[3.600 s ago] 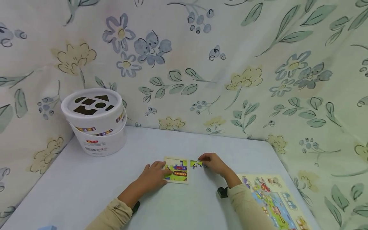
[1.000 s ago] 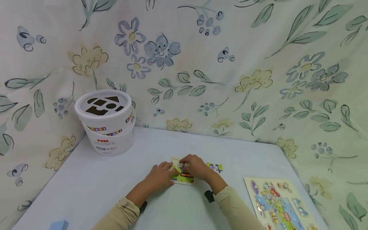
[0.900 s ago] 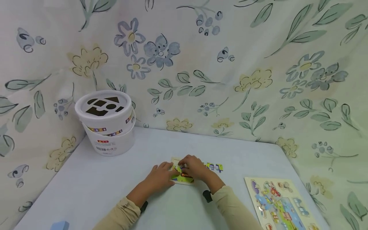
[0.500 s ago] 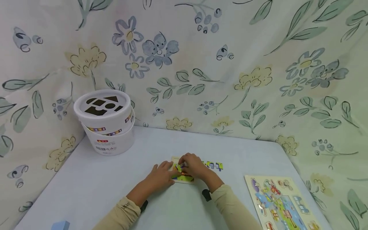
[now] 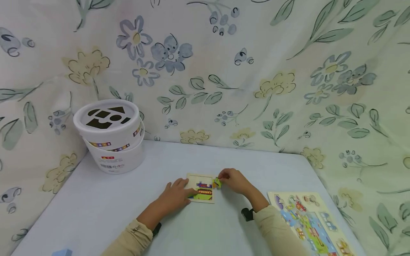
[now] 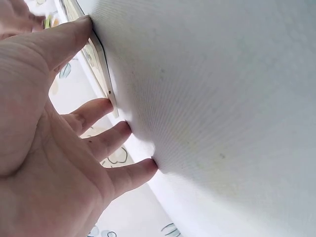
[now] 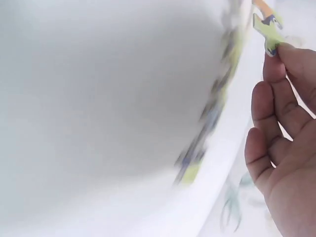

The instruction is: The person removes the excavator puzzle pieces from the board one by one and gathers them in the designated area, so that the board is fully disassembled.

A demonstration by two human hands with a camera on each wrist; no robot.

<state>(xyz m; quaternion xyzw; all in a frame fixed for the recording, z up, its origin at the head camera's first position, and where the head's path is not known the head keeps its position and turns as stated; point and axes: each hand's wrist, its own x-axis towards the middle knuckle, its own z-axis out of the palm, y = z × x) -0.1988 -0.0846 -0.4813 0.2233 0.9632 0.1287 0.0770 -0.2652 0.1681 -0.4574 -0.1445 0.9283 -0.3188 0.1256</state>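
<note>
A small square puzzle board (image 5: 200, 201) with a pale wooden rim lies on the white table. Pieces picturing a vehicle fill its lower right, while bare wood shows along the top and upper left. My left hand (image 5: 173, 195) rests at the board's left side. Its thumb (image 6: 81, 29) touches the rim in the left wrist view, and the spread, fairly straight fingers meet the table. Just right of the board, my right hand (image 5: 236, 180) pinches a green and orange puzzle piece (image 7: 268, 33) between thumb and index finger, held above the table.
Blurred puzzle pieces (image 7: 212, 111) lie in a row in the right wrist view. A larger picture puzzle (image 5: 315, 227) lies at the right. The white lidded bucket (image 5: 110, 142) stands at the back left, and a blue block (image 5: 62, 252) is at the front left.
My right hand has moved right, off the puzzle board, with a puzzle piece in its fingertips. The board's upper area has come into sight. My left hand stays at the board's left side.
</note>
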